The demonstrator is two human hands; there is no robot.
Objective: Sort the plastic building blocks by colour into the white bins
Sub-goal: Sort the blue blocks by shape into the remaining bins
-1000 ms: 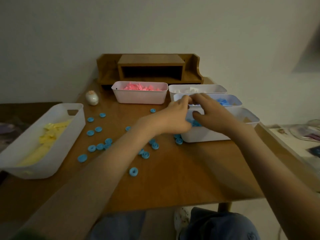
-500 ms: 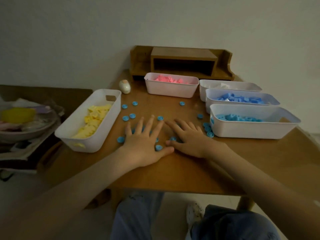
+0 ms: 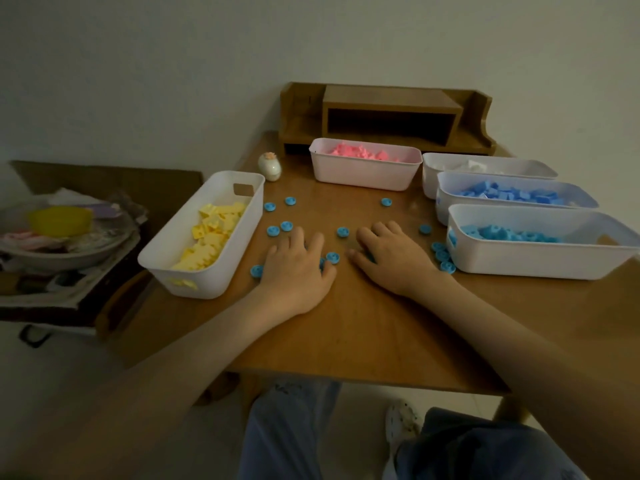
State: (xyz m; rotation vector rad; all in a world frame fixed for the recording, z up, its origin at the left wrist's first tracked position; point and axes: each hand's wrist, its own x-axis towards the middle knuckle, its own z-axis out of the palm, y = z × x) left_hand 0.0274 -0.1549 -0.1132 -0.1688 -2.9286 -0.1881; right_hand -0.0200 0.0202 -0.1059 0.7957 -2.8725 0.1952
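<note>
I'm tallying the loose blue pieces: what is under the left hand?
The left hand lies palm-down on the table. A blue round piece peeks out at its thumb side; anything else beneath the palm is covered.

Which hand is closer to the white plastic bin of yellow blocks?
Left. The left hand sits just right of the white plastic bin of yellow blocks; the right hand lies beyond it, farther right.

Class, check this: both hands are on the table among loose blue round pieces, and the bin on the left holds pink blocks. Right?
No. In the head view the left bin holds yellow blocks; the pink blocks lie in the back bin. The left hand and right hand are on the table among loose blue round pieces.
</note>
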